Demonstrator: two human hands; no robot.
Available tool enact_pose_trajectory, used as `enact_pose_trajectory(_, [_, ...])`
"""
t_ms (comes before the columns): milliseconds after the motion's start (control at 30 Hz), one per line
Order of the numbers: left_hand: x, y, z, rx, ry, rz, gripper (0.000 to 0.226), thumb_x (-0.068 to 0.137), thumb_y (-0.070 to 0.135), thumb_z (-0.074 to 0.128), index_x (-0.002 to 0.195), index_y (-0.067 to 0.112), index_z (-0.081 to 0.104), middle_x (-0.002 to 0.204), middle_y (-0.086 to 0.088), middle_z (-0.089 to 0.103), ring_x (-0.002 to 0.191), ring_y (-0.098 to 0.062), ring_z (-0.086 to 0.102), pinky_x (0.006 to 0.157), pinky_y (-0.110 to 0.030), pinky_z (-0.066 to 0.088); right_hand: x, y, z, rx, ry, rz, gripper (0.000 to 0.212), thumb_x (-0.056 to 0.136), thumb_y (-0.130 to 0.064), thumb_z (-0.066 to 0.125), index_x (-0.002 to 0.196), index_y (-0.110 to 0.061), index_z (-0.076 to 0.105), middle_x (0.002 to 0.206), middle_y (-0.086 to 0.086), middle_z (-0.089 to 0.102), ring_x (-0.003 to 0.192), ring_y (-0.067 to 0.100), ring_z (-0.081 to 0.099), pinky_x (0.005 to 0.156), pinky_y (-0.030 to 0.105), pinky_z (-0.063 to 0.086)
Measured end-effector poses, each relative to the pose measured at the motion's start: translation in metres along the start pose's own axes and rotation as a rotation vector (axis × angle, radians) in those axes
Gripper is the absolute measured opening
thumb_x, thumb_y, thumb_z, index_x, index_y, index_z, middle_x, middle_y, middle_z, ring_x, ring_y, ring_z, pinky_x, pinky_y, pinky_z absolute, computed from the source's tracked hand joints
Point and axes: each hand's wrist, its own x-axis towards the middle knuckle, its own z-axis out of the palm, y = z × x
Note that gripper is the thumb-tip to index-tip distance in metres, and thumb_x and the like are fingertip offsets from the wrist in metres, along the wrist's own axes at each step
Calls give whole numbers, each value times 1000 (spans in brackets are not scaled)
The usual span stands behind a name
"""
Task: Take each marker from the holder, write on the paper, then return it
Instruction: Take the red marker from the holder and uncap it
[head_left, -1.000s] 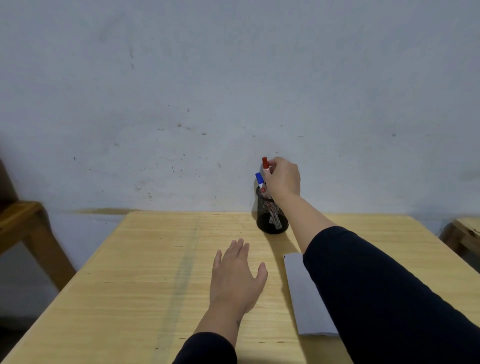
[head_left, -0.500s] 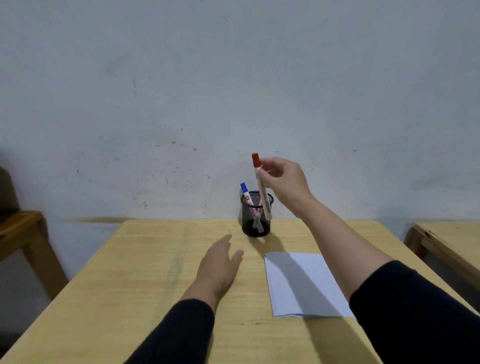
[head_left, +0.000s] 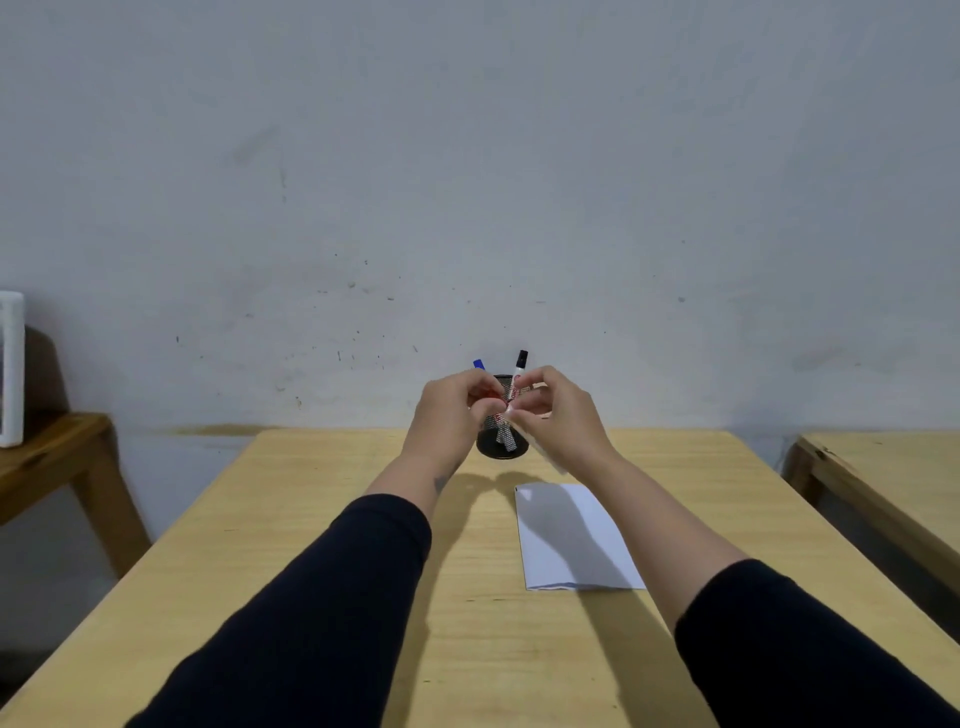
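Head view: both hands on one marker

Left hand (head_left: 451, 410) and right hand (head_left: 558, 413) meet above the table (head_left: 322, 519), in front of the holder (head_left: 500, 441). Both pinch a red marker (head_left: 500, 408); its cap end sits in the left fingers. Blue marker (head_left: 479, 365) and black marker (head_left: 520, 364) stand in the holder. Paper (head_left: 574, 538) lies beneath the right forearm.

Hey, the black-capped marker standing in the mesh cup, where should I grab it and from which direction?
Pinch the black-capped marker on the white barrel just under its cap, the only part clear of the holder rim. Come from above and slightly right: it leans right, the blue-capped marker stands on its left, and both hands are bunched in front.
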Motion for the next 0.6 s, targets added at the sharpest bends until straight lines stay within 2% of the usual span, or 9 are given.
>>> enact_pose_trajectory(67, [3, 3, 0, -41, 105, -2, 10, 83, 3, 65, 85, 12, 70, 83, -4, 72, 79, -15, 66, 72, -34, 57, -6, -1, 1, -29, 161, -37, 14, 82, -11, 70, 91, -17, 62, 80, -8, 67, 76, 2, 63, 63, 6, 41])
enact_pose_trajectory(133, [5, 6, 1, -88, 225, -7, 8, 83, 4, 67, 85, 11, 69, 82, -3, 71, 79, -14, 67, 75, -39, 60, -14, -1, 5, 2, 315, 46, 6, 85, -17, 67, 84, -13, 63, 73, -8, 63, 67, 8, 59, 63, 16, 45])
enact_pose_trajectory(200, [3, 8, 4, -117, 275, -5, 6, 82, 6, 70, 84, 12, 70, 81, 0, 71, 79, -13, 67, 75, -41, 60, -19, -3, 9, 256, 274, 293, 23, 91, -28, 60, 82, -8, 64, 67, -1, 62, 59, 15, 56, 63, 31, 52])
enact_pose_trajectory(267, [-1, 5, 7, -143, 270, -10, 5, 80, 8, 72, 83, 13, 71, 80, 0, 72, 80, -14, 68, 77, -43, 59, -21, -12, 9, 618, 156, 557, 33, 95, -39, 53, 80, -11, 62, 61, 2, 60, 52, 15, 50, 55, 30, 49])
enact_pose_trajectory(333, [-7, 0, 11, -172, 249, -42, 7, 79, 8, 72, 83, 13, 71, 82, -1, 72, 79, -14, 68, 78, -43, 59, -16, -14, 5, 755, 133, 649, 38, 97, -43, 48, 75, -14, 60, 51, -3, 57, 47, 12, 43, 49, 24, 40])
enact_pose_trajectory(400, [-15, -3, 14, -158, 207, -85, 11, 81, 7, 71, 90, 13, 73, 85, -3, 72, 77, -13, 66, 78, -38, 60, -14, -13, 4, 717, 135, 646, 40, 99, -38, 45, 69, -14, 57, 50, -5, 54, 46, 11, 40, 47, 23, 32])
enact_pose_trajectory(467, [-21, -7, 15, -78, 145, -108, 15, 83, 8, 69, 96, 13, 74, 88, -5, 72, 73, -12, 64, 77, -31, 58, -14, -9, 7, 618, 140, 632, 38, 101, -33, 42, 69, -14, 54, 58, -2, 53, 48, 12, 40, 48, 23, 29])
enact_pose_trajectory(600, [-24, -7, 17, 8, 79, -161, 11, 83, 10, 69, 91, 13, 76, 75, 0, 69, 68, -13, 62, 70, -23, 52, -15, 1, 13, 458, 163, 631, 36, 101, -30, 34, 70, -17, 47, 60, -3, 45, 50, 12, 33, 51, 26, 25])
